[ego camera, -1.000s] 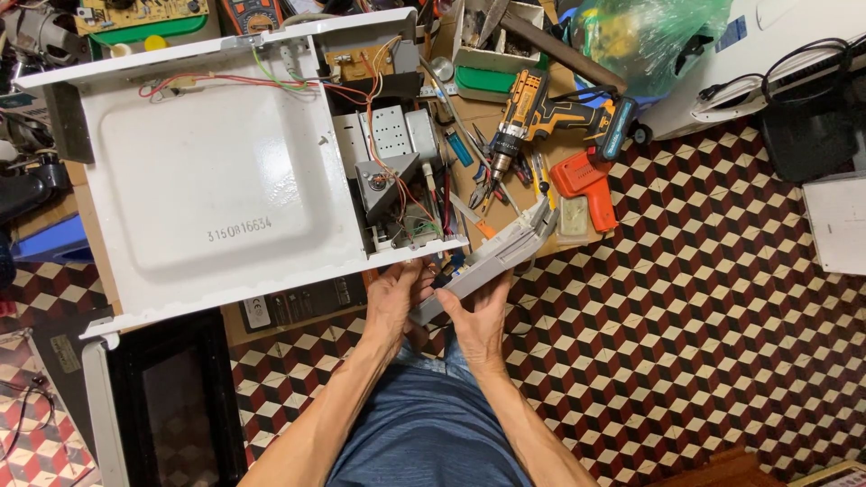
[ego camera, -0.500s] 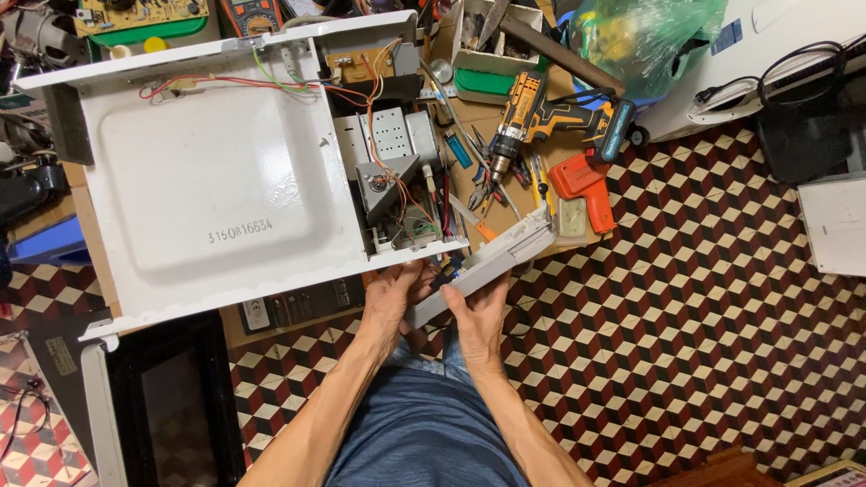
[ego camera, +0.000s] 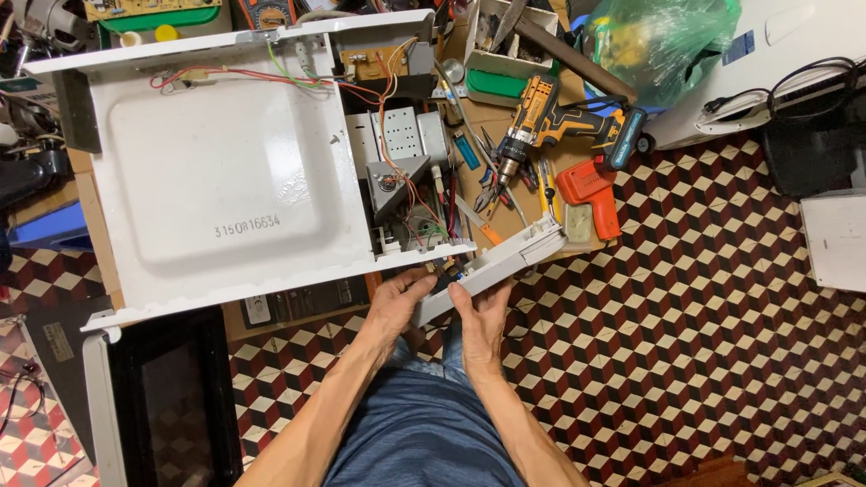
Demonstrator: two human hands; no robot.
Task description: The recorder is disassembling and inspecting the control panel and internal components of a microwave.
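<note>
- Oven [ego camera: 225, 171]: the white microwave body lies in front of you with its cover off, wiring and parts bare at its right end. Its door [ego camera: 162, 397] hangs open, near left.
- Panel [ego camera: 492, 271]: the long white front panel sits at the oven's near right corner. Its right end has swung away; its left end stays close to the body, wires showing behind it. So I judge the removal partly done: the cover is off and the panel half free, while the left end and its wires are left.
- Drill [ego camera: 550, 122]: it lies far right among pliers and a red tool, untouched.
- Left hand [ego camera: 397, 307]: you have it curled on the panel's left end, thumb near the oven edge.
- Right hand [ego camera: 483, 316]: you grip the panel's near edge from below.
- Since half a second ago, the panel's angle and both your grips look unchanged.
</note>
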